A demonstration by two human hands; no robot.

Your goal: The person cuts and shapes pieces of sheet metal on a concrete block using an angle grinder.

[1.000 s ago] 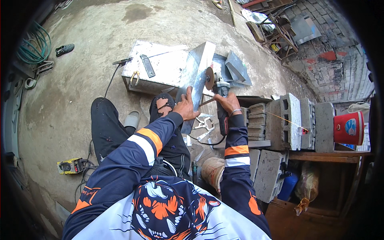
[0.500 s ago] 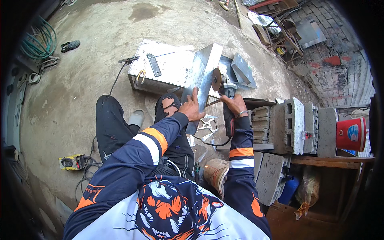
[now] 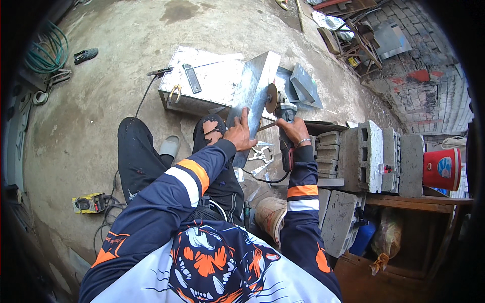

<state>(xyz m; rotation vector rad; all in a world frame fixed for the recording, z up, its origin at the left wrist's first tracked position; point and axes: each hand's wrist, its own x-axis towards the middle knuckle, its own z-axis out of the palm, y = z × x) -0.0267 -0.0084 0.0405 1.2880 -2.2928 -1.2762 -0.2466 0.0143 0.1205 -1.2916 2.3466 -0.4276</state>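
Note:
My left hand (image 3: 240, 133) grips the lower part of a long, bent piece of shiny sheet metal (image 3: 255, 83), with the index finger laid along its face. The metal slants up over the edge of a silvery metal box (image 3: 214, 76). Wrapped round the body of an angle grinder (image 3: 286, 151) is my right hand (image 3: 294, 131). The grinder's brown disc (image 3: 273, 98) stands at the right edge of the sheet metal; whether it touches or spins, I cannot tell. On the box lie a dark flat square-like tool (image 3: 192, 79), yellow-handled pliers (image 3: 175, 93) and a cable-end clamp (image 3: 159, 72).
Right of the box are bent metal pieces (image 3: 305, 86). Locking clamps (image 3: 260, 157) lie below my hands. Concrete blocks (image 3: 371, 156) and a red bucket (image 3: 442, 169) stand at right. A worn round container (image 3: 271, 214) is near my right forearm. A yellow machine (image 3: 89, 203) with cables sits at left.
The whole view has shifted slightly. Both hands keep their grips, and the grinder's disc stays beside the sheet metal's edge with only a slight change in position.

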